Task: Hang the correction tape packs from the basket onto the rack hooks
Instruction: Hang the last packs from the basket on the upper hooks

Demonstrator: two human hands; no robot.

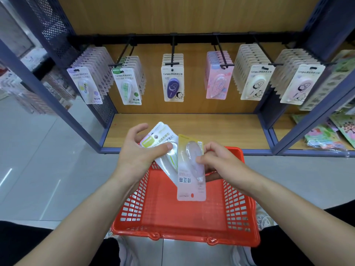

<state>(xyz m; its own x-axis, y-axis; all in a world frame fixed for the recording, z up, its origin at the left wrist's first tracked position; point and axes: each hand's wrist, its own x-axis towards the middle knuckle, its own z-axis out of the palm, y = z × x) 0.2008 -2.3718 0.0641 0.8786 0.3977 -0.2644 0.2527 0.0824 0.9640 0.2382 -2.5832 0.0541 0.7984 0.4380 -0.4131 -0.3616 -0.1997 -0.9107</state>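
Under the black rail (196, 37), six hooks (172, 52) stick forward, each loaded with packs (173, 83) almost to its tip. Open gaps run between neighbouring stacks. Farther below the rail, the wooden shelf (192, 127) offers room; mesh panels (55, 31) wall both ends.

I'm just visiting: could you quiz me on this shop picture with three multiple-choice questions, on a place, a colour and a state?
1. Where is the dark purple correction tape pack? A on the floor; B on a rack hook; C in a hand.
2. What colour is the plastic mesh basket? A blue; B green; C red.
3. What is the right hand doing? A pinching a pale pink pack; B hanging open; C gripping the basket.
B: it hangs from a hook. C: red walls. A: fingers pinch its edge.
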